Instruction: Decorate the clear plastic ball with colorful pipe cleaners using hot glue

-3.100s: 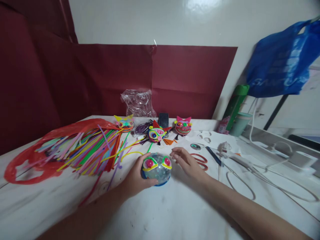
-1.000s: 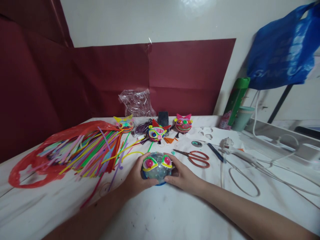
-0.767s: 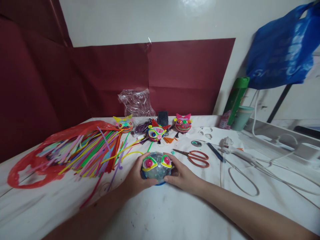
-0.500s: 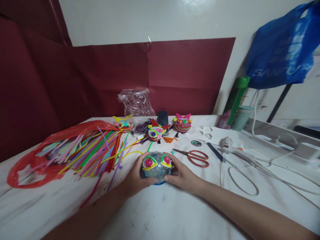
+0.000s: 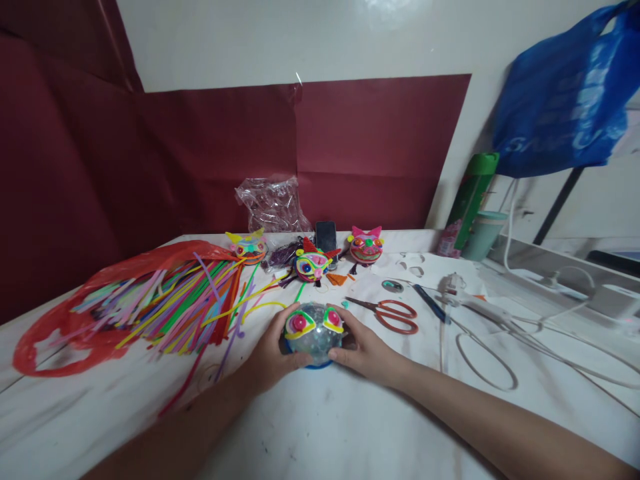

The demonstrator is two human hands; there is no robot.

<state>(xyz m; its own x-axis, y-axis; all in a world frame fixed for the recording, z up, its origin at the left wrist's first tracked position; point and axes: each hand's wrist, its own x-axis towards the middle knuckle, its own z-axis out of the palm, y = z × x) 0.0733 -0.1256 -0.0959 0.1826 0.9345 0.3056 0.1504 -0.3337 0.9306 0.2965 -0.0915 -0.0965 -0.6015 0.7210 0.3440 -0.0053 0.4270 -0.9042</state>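
Note:
A round, greyish see-through ball (image 5: 315, 343) with two pink-centred eyes, edged in white, green and yellow, sits between my hands at the middle of the table. My left hand (image 5: 275, 347) is wrapped round its left side, thumb along the lower front. Round the right side curls my right hand (image 5: 363, 350), its thumb near the bottom. A blue rim shows under the ball. Just behind it stands a colourful decorated animal head (image 5: 313, 263), with a pink-eared one (image 5: 366, 247) and a yellow-eared one (image 5: 249, 248) farther back. Orange-handled scissors (image 5: 393, 315) lie to the right.
Many coloured pipe cleaners (image 5: 185, 307) spread over a red plastic bag (image 5: 37, 333) at the left. A dark blue pen-like tool (image 5: 431, 303), a glue gun (image 5: 475, 303) and looping white cables (image 5: 515, 380) lie right. A phone (image 5: 326, 235) and clear plastic wrap (image 5: 273, 203) are behind.

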